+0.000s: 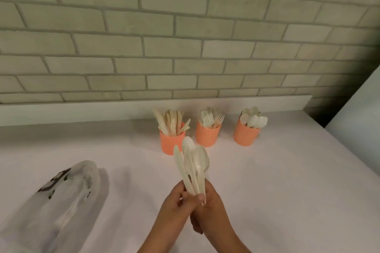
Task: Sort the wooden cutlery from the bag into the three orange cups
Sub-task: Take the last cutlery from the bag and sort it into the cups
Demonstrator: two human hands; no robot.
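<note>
The only writing is on the white plastic bag (61, 197). It has dark marks (55, 183) printed on it, but they are crumpled and too blurry to read. The bag lies flat on the left side of the white counter (287, 181).

Both hands are low in the middle, close together and touching. The left hand (174, 207) comes up from the bottom and its fingers curl round the bottom ends of a bunch of cutlery (191, 168). The right hand (211, 209) is pressed up against it, and its thumb lies across the same handles. So both hands hold the bunch. The bunch points up and away from the person and fans out a bit. It has round spoon heads at the top and a flat knife on its left edge.

Behind the bunch stand three orange cups in a row near the brick wall (164, 37). The left cup (171, 144) is full of knives (170, 121). The middle cup (207, 135) is full of forks (210, 118). The right cup (245, 135) is full of spoons (255, 119). The top of the bunch hides part of the left cup.
</note>
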